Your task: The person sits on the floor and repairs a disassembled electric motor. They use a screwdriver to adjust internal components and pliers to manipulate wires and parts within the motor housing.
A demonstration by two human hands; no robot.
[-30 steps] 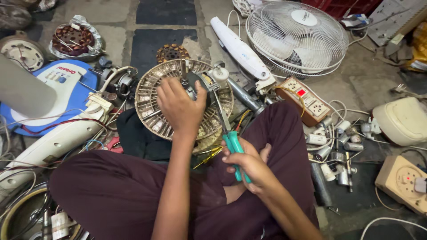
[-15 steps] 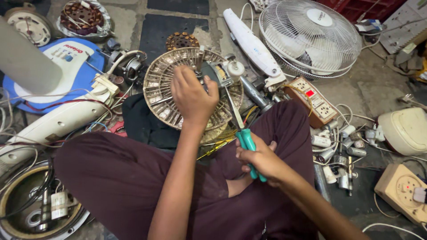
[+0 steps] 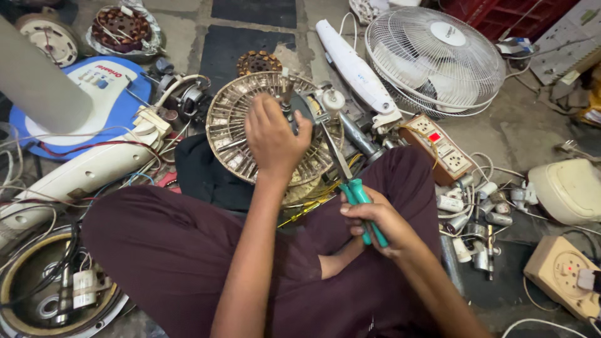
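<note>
At frame centre our left hand (image 3: 272, 139) grips the shaft of the round metal finned fan motor core (image 3: 235, 122), fingers curled tight; our right hand (image 3: 375, 219), lower right, clasps green-handled pliers (image 3: 363, 203). Motor still open, parts scattered; reassembly looks unfinished.

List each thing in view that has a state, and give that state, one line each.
Left hand: closed on the middle of the round motor core.
Round motor core: bare, tilted, resting against the lap.
Right hand: gripping the green-handled pliers.
Green-handled pliers: handles held together, tip reaching into the core.
White fan cage: closed, lying on the floor.
Power strip: red switch light on.
</note>
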